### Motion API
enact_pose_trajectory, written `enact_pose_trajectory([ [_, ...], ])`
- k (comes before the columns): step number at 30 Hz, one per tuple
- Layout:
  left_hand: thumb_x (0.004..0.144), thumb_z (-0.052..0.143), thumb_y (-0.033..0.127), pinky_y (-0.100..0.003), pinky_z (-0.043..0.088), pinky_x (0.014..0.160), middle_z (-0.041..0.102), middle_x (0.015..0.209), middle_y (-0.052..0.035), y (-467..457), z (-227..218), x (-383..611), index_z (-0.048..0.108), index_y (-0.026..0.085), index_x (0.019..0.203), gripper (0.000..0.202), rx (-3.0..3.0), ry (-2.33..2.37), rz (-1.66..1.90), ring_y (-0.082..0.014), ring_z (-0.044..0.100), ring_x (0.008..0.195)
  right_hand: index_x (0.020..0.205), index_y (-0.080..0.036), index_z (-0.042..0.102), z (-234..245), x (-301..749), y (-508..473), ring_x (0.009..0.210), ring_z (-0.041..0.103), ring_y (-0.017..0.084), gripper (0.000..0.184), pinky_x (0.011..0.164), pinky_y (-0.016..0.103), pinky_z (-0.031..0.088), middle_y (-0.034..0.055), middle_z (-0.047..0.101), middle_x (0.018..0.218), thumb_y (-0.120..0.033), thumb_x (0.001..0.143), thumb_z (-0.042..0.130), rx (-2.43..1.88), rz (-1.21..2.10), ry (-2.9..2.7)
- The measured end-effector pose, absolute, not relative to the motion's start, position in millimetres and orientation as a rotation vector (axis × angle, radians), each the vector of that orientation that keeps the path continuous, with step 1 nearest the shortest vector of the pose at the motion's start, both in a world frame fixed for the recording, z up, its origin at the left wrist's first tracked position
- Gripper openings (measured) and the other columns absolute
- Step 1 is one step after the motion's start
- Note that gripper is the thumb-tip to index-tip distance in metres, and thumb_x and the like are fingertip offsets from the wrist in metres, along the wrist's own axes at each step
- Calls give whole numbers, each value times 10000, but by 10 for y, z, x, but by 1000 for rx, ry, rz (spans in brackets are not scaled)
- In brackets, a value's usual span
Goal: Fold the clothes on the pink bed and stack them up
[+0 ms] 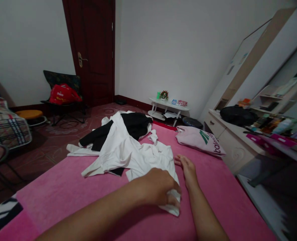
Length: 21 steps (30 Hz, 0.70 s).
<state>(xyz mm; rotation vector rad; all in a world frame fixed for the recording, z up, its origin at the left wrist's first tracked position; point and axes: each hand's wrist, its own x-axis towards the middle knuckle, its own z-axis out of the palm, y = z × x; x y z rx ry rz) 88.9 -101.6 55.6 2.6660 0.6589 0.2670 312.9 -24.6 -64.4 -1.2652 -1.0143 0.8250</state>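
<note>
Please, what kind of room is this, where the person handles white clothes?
Probably a home bedroom: a bed with a pink cover carries a white garment gripped by the left hand, a cluttered dresser stands at the right, and a dark wooden door is behind.

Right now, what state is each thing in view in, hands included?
left hand: closed on a corner of the white cloth garment
right hand: open, flat on the pink bed cover
white cloth garment: spread out, crumpled
black garment: crumpled, partly under the white one
pale pink printed sweatshirt: folded, lying apart
dark red wooden door: shut
</note>
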Motion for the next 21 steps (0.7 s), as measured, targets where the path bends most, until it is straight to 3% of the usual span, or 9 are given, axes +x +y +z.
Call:
enact_pose_trajectory([
  [4, 835, 626, 374, -356, 473, 774, 719, 1049, -95, -685, 587, 709, 690, 274, 1144, 332, 2655, 1083, 450, -309, 658, 968, 1014, -135, 635, -619, 2868, -256, 716, 659, 210, 565, 654, 309, 514, 64, 712, 830, -521, 613, 733, -1324, 867, -1174],
  [7, 839, 610, 378, -350, 472, 789, 716, 1048, -98, -455, 596, 528, 702, 258, 1115, 314, 2613, 1352, 498, -296, 655, 968, 909, -127, 662, -537, 2750, -276, 668, 634, 198, 450, 609, 290, 489, 54, 698, 755, -469, 621, 724, -1332, 877, -1199],
  [11, 854, 574, 396, -320, 478, 762, 722, 1022, -88, -299, 648, 293, 698, 247, 1112, 323, 2564, 1528, 478, -264, 667, 931, 854, -123, 660, -209, 3011, -307, 696, 608, 172, 362, 667, 298, 494, 30, 662, 759, -436, 674, 691, -1221, 471, -830],
  [15, 856, 552, 405, -310, 478, 760, 718, 1029, -79, -227, 645, 193, 701, 260, 1098, 319, 2537, 1556, 452, -259, 663, 950, 887, -164, 604, 130, 3566, -373, 803, 617, 165, 272, 752, 300, 504, 23, 624, 850, -282, 658, 692, -946, 38, -483],
  [18, 812, 602, 434, -320, 478, 803, 701, 1087, -90, -152, 531, 185, 674, 254, 1156, 395, 2517, 1542, 379, -274, 646, 1005, 1004, -207, 576, 216, 3809, -438, 829, 636, 150, 458, 685, 258, 506, 19, 637, 937, -180, 564, 699, -874, 92, -483],
  [21, 752, 668, 413, -324, 481, 823, 693, 1098, -87, -61, 348, 190, 654, 256, 1176, 452, 2513, 1495, 241, -282, 636, 1028, 1113, -208, 557, 180, 3782, -468, 849, 644, 168, 641, 673, 271, 520, 29, 646, 1001, -225, 500, 745, -1072, 378, -616],
])
